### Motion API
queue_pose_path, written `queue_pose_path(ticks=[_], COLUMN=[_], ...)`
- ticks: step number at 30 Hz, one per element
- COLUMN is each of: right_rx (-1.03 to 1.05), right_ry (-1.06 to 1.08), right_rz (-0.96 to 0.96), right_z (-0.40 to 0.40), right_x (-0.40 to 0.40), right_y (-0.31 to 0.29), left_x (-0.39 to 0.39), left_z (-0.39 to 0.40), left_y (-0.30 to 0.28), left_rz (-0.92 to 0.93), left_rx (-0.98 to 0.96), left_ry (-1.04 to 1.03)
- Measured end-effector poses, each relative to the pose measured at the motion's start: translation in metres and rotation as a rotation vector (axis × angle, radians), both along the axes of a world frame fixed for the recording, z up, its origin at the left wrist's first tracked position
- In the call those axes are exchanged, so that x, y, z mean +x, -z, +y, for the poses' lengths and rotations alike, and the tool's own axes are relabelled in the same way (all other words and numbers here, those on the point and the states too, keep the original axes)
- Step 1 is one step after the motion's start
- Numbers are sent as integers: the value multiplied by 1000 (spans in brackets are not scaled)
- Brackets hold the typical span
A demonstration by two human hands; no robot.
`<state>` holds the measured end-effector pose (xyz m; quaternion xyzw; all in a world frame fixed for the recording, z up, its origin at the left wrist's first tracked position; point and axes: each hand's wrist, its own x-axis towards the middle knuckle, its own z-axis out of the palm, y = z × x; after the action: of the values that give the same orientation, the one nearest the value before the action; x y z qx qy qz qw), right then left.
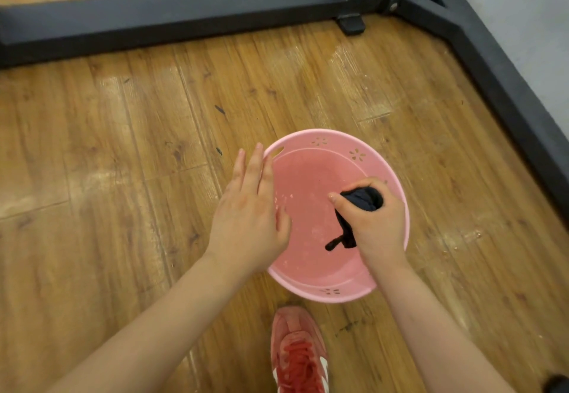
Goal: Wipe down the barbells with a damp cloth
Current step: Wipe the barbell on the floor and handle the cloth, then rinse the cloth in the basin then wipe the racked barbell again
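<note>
Right hand (374,223) is closed in a fist around a dark, bunched cloth (361,200), held over the right half of a pink plastic basin (323,143); a twisted tail of the cloth hangs from the underside of the fist toward the basin floor, though whether the tip touches it cannot be told. Left hand (249,211) is flat, fingers straight and together, holding nothing, positioned over the basin's left rim, just beside the cloth but apart from it. The basin stands on a wood-plank floor (123,146). A black steel rack base (215,14) runs across the far side and down the right. A red shoe (297,352) sits near the basin's near edge.
</note>
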<state>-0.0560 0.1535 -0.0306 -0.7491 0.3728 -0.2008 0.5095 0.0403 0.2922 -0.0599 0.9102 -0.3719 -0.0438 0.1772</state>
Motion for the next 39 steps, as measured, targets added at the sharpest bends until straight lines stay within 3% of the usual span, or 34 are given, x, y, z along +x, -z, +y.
queue_pose_path(ticks=[20,26,34,39], right_rx=[-38,134,31,-186], right_ry=[3,-146,-161,-263], right_rz=[-70,15,109,286], right_z=[1,-8,-8,-10], right_x=[5,3,-2,-3], right_y=[-4,-1,6,5], left_x=[0,0,0,1], left_z=[1,1,1,1], left_y=[-1,-1,0,1], left_rz=[15,25,13,17], left_rx=[5,-15,-10,2], left_ry=[5,4,12,17])
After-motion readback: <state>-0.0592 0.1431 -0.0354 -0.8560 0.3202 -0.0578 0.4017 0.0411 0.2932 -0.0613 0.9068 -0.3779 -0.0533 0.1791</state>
